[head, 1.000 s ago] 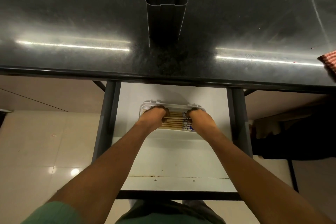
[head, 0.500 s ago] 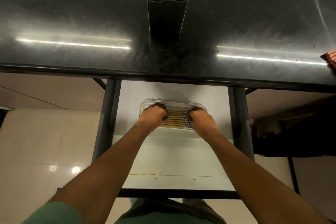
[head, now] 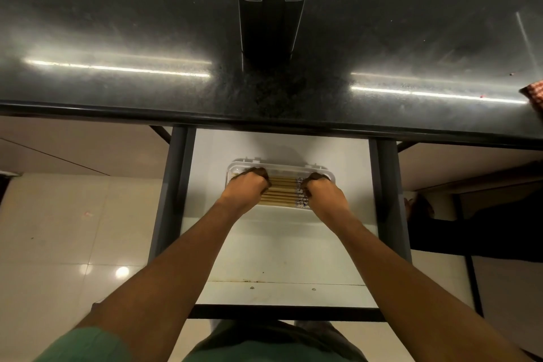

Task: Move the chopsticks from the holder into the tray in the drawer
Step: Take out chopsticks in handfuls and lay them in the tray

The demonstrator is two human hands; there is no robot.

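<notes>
Now both hands, left hand (head: 245,189) and right hand (head: 321,191), curl onto the chopsticks (head: 282,191) lying in the tray (head: 282,168), likely evening them out; next, letting go.

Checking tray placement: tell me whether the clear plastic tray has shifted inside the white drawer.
No. The clear plastic tray keeps its spot between the drawer's side rails.

I see holder (head: 270,6) upright on counter (head: 117,23), drawer (head: 282,244) pulled out below it. Tray (head: 280,168) sits in drawer's far part, chopsticks (head: 280,191) lying sideways inside, left hand (head: 246,188) and right hand (head: 321,194) on their ends.
</notes>
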